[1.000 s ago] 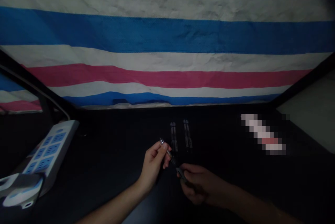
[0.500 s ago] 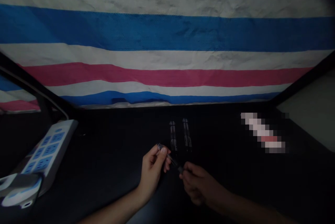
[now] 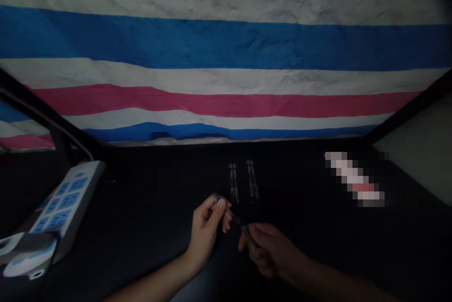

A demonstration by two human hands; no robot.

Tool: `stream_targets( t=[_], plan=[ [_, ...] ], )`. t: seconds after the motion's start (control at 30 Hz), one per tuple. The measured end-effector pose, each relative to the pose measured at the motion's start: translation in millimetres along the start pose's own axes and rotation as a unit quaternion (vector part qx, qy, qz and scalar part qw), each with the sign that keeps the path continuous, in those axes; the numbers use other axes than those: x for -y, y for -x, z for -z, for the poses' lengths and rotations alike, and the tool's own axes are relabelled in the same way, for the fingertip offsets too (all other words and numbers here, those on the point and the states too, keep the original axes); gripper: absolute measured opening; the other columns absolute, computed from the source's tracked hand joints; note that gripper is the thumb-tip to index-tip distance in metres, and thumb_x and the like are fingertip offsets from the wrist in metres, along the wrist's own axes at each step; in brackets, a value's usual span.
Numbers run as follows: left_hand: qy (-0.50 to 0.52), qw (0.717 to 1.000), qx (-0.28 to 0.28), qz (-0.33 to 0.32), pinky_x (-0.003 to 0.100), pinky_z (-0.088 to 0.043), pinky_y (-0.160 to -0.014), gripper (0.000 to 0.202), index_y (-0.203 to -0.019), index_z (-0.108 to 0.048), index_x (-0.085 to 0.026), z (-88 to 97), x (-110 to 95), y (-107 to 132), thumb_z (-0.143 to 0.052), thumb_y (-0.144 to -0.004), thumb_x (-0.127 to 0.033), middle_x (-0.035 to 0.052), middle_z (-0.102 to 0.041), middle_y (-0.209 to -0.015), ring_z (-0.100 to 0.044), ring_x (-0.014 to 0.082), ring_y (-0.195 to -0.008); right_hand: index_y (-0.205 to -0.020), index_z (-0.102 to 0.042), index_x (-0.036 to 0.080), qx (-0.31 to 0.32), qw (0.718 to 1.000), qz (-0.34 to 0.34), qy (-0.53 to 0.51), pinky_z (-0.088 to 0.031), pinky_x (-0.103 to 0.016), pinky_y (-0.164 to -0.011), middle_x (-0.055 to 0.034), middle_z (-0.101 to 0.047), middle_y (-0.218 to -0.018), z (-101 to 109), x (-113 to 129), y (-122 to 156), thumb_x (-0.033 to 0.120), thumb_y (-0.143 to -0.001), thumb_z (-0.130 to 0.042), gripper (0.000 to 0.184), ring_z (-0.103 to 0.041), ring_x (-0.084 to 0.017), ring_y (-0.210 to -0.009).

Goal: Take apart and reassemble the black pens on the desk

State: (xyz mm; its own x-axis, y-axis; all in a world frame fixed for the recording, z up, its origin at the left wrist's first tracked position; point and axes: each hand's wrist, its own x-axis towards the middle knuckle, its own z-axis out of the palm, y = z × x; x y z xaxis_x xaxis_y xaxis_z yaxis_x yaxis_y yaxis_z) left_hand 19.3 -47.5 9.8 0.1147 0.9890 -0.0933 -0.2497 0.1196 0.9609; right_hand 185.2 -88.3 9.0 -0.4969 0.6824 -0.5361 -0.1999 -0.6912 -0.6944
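A slim dark pen (image 3: pixel 233 216) slants down to the right between my hands. My left hand (image 3: pixel 208 222) is closed on its upper end, thumb pressed over it, and a greyish tip pokes out above the fingers. My right hand (image 3: pixel 271 248) is wrapped around a dark piece (image 3: pixel 250 235) at the pen's lower end, perhaps its cap. In the dim light I cannot tell whether this piece and the pen are joined. Just beyond my hands, several similar dark pens lie in two groups, a left group (image 3: pixel 234 183) and a right group (image 3: pixel 252 179).
A white power strip (image 3: pixel 84 194) with blue sockets lies on the left, with a white-and-grey plug (image 3: pixel 30 259) at its near end. A blurred-out pale and red object (image 3: pixel 348 175) is on the right. Striped sheeting (image 3: pixel 226 43) hangs behind the black table (image 3: pixel 158 184).
My right hand's grip has shifted, with its thumb and fingers now further along the dark piece, more of which shows. My left hand has stayed nearly still.
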Motion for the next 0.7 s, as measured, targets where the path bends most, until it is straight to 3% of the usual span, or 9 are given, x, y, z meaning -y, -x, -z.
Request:
stream_targets(
  t=[0.17,0.33,0.5,0.7],
  plan=[
    [-0.002,1.0,-0.004,0.003,0.019,-0.037,-0.043,0.033,-0.076,-0.063,-0.013,-0.3,-0.7,0.0,-0.063,-0.082,-0.046,-0.0009,-0.056,-0.053,-0.048,0.0083,-0.044,-0.084,-0.04,0.023,-0.027,1.0,-0.006,0.004,-0.013,-0.018,-0.038,0.0139,-0.032,-0.049,-2.0,1.3,1.2,0.057,-0.067,-0.072,0.049,-0.021,-0.003,-0.039],
    [0.001,1.0,0.003,0.001,0.019,-0.038,-0.044,0.032,-0.076,-0.063,-0.013,-0.1,-0.5,1.5,-0.062,-0.084,-0.044,-0.0015,-0.055,-0.052,-0.048,0.008,-0.044,-0.075,-0.048,0.018,-0.024,0.999,-0.031,0.013,-0.012,-0.019,-0.037,0.0128,-0.027,-0.046,-3.9,5.8,2.9,0.07,-0.073,-0.056,0.052,-0.018,-0.002,-0.039],
    [0.001,1.0,0.001,0.004,0.018,-0.038,-0.043,0.032,-0.077,-0.063,-0.012,0.6,1.0,1.5,-0.062,-0.084,-0.044,-0.0012,-0.057,-0.054,-0.049,0.0076,-0.044,-0.08,-0.039,0.023,-0.034,0.999,0.0,0.011,-0.012,-0.018,-0.038,0.0134,-0.033,-0.049,-4.5,5.1,3.3,0.057,-0.069,-0.071,0.048,-0.022,-0.003,-0.04],
    [0.004,1.0,0.006,-0.004,0.018,-0.038,-0.044,0.032,-0.076,-0.063,-0.012,-0.1,1.0,1.4,-0.062,-0.084,-0.044,-0.0017,-0.056,-0.052,-0.048,0.0073,-0.044,-0.078,-0.046,0.02,-0.034,0.999,-0.023,-0.003,-0.012,-0.018,-0.038,0.0128,-0.028,-0.048,-2.9,3.9,2.9,0.067,-0.076,-0.056,0.048,-0.019,-0.003,-0.04]
  ],
)
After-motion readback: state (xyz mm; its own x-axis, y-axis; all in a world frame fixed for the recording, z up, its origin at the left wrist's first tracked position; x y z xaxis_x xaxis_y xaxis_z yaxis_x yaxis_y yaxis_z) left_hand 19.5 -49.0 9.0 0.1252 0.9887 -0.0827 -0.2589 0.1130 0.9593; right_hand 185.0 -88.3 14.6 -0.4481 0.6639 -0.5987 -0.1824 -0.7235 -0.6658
